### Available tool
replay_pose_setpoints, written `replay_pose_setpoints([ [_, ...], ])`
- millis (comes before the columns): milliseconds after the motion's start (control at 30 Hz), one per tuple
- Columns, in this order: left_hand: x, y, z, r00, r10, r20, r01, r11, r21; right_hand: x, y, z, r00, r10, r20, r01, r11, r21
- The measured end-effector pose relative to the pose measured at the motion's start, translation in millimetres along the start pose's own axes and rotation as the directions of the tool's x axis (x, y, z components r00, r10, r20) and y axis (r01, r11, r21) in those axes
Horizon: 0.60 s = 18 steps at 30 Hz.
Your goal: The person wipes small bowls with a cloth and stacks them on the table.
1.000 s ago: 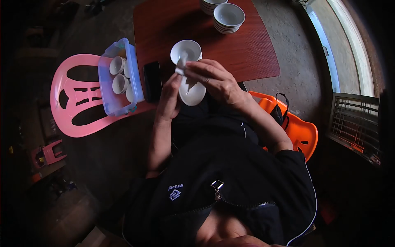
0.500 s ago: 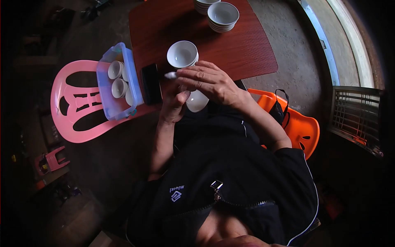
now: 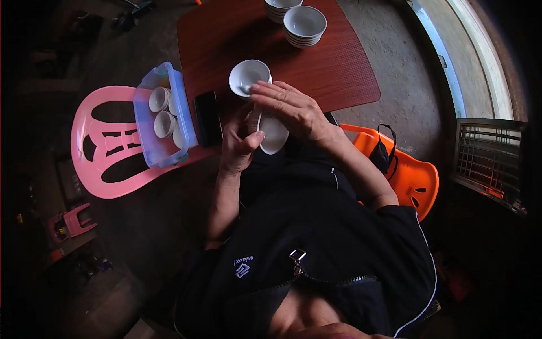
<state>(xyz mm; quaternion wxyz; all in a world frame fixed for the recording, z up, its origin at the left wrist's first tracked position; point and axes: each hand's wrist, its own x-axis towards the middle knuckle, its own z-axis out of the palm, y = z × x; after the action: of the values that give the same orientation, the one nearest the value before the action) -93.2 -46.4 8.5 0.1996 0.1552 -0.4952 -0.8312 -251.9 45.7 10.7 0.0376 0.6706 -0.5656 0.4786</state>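
A white bowl [image 3: 273,135] is held tilted above my lap, its inside facing right. My left hand [image 3: 239,146] is closed around its left side, with the thumb at the rim. My right hand [image 3: 294,111] lies over the bowl's upper part, fingers stretched out side by side; its thumb is hidden. Just beyond my fingers, another white bowl [image 3: 249,77] stands on the reddish-brown table [image 3: 333,73]. A small blurred spot shows inside that bowl, too unclear to name.
Two stacks of white bowls, a nearer stack [image 3: 305,27] and a farther stack [image 3: 282,8], stand on the table. Left, a clear plastic bin [image 3: 148,148] with several bowls rests on a pink chair [image 3: 90,169]. A black phone-like slab [image 3: 208,118] lies beside it. An orange chair [image 3: 415,175] stands right.
The held bowl has turned more on edge, showing more of its rim. My right hand has shifted slightly right, and a white scrap seen at its fingertips is out of sight.
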Motion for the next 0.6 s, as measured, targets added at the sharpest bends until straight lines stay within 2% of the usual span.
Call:
replay_pose_setpoints([
  [133, 1.5, 3.1, -0.4, 0.996, 0.085, -0.037, -0.084, 0.996, 0.03, -5.4, 2.9, 6.7, 0.995, 0.081, -0.057, -0.074, 0.99, 0.117],
  [167, 1.2, 5.7, -1.0, 0.993, 0.109, -0.053, -0.107, 0.994, 0.034, -9.3, -4.0, 8.0, 0.896, 0.442, 0.027, -0.433, 0.861, 0.267],
  [200, 1.1, 6.6, -2.0, 0.984, 0.148, -0.096, -0.143, 0.988, 0.059, -12.6, -7.0, 10.4, 0.672, 0.723, 0.161, -0.721, 0.587, 0.369],
  [233, 1.3, 6.2, -2.8, 0.984, 0.15, -0.098, -0.145, 0.988, 0.06, -19.1, -3.9, 18.0, 0.597, 0.762, 0.25, -0.76, 0.437, 0.482],
  [300, 2.6, 4.2, -3.5, 0.96, 0.25, -0.129, -0.231, 0.962, 0.143, -23.0, -5.0, 22.2, 0.575, 0.774, 0.265, -0.77, 0.403, 0.494],
  [333, 2.8, 4.1, -3.0, 0.96, 0.248, -0.126, -0.231, 0.963, 0.141, -23.0, -7.1, 21.5, 0.552, 0.785, 0.281, -0.781, 0.369, 0.503],
  [367, 1.9, 4.4, -2.5, 0.98, 0.156, -0.122, -0.148, 0.986, 0.071, -22.1, -9.3, 18.8, 0.62, 0.769, 0.157, -0.771, 0.559, 0.305],
  [400, 1.1, 4.8, -2.3, 0.992, 0.063, -0.112, -0.063, 0.998, 0.002, -20.1, -7.6, 17.6, 0.81, 0.586, -0.011, -0.564, 0.785, 0.255],
  [433, 0.4, -0.3, -4.8, 0.999, 0.043, -0.014, -0.043, 0.999, 0.023, -15.9, -2.5, 15.7, 0.929, 0.333, -0.158, -0.31, 0.938, 0.154],
  [467, -1.9, -6.0, -6.4, 0.999, 0.029, -0.031, -0.027, 0.998, 0.06, -7.7, 7.8, 9.7, 0.99, 0.053, -0.129, -0.046, 0.997, 0.063],
  [533, -3.6, -0.8, -4.2, 0.999, -0.016, -0.028, 0.018, 0.997, 0.075, -5.3, 13.3, 4.3, 0.997, 0.026, -0.07, -0.021, 0.996, 0.082],
  [567, -3.1, 1.8, -2.0, 0.998, 0.049, -0.025, -0.047, 0.994, 0.095, -4.3, 14.2, 2.7, 1.0, 0.004, -0.016, -0.002, 0.995, 0.099],
  [600, -2.0, 6.6, 3.6, 0.993, 0.113, -0.023, -0.11, 0.988, 0.112, -6.2, 4.8, 2.5, 0.971, 0.236, -0.035, -0.223, 0.95, 0.218],
])
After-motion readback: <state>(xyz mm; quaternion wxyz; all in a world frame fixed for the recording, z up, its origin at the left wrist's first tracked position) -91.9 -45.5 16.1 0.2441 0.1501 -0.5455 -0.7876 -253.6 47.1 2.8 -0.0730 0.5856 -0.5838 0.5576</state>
